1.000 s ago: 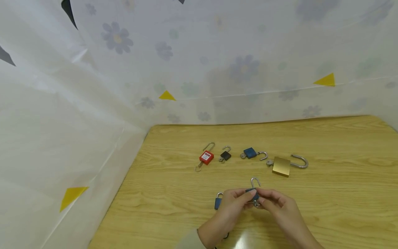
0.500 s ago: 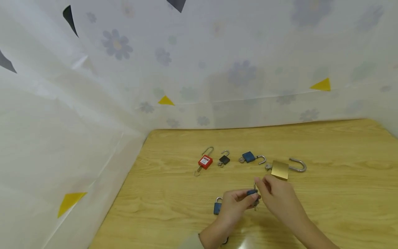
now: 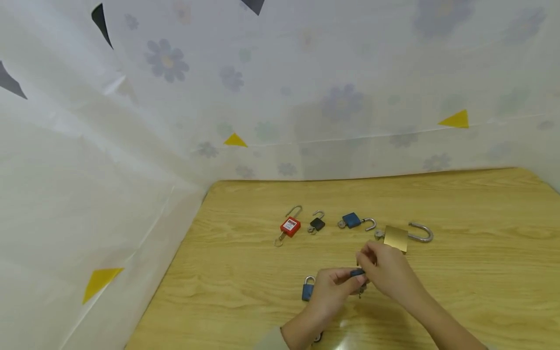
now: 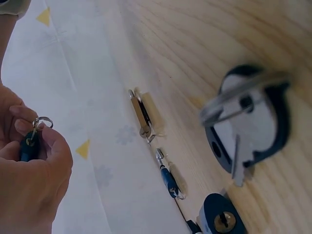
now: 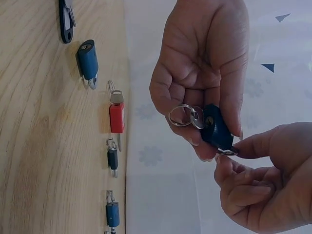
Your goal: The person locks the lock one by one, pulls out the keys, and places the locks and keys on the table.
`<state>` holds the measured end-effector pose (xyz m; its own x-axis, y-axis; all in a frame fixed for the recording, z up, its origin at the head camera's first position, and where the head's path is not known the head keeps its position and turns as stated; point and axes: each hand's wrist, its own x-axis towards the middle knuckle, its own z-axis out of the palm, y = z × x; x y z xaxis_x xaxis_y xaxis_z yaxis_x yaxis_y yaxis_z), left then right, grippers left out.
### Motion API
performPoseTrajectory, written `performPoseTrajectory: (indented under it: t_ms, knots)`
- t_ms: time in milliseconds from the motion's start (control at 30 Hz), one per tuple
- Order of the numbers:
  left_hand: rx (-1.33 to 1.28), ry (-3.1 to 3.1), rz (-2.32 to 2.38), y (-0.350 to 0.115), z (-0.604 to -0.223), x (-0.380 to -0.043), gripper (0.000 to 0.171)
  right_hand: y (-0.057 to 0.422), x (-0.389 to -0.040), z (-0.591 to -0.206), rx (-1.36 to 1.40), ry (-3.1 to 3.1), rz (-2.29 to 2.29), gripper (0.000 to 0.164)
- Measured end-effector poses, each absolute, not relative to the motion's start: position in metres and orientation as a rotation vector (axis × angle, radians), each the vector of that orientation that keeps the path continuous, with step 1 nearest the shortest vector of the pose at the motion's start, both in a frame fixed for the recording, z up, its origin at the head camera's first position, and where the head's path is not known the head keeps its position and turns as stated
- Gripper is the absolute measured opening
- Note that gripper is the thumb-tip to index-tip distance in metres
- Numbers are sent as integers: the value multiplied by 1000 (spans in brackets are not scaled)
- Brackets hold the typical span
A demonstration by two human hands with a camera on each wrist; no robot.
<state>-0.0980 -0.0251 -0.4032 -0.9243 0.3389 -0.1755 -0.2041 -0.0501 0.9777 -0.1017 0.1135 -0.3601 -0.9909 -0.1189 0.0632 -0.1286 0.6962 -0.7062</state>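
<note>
A small blue padlock (image 3: 357,272) is held above the table between my two hands. My left hand (image 3: 329,291) grips its body between thumb and fingers. At its top, my right hand (image 3: 385,267) pinches the metal shackle (image 5: 227,152), and its fingers cover most of that part in the head view. From the padlock's keyhole end sticks a key with a ring (image 5: 181,115), seen in the right wrist view. Beside my left hand stands another blue padlock (image 3: 307,291) with its shackle closed.
Behind the hands lie padlocks with raised shackles: red (image 3: 290,227), black (image 3: 317,224), blue (image 3: 351,220) and large brass (image 3: 395,238). Close to my left wrist, a dark tag with keys (image 4: 248,117) lies on the wooden table (image 3: 245,272). White sheeting (image 3: 280,97) borders the table behind and left.
My right hand has left the padlock's lower part and moved up to its shackle, where it now pinches. The left hand keeps its grip. The padlock has turned slightly.
</note>
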Motion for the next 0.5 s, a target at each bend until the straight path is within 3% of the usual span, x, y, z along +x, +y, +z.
performPoseTrajectory:
  t_ms: [500]
  knots:
    - [175, 1811, 2021, -25, -404, -97, 30, 129, -106, -374, 405, -2701, 1683, 10]
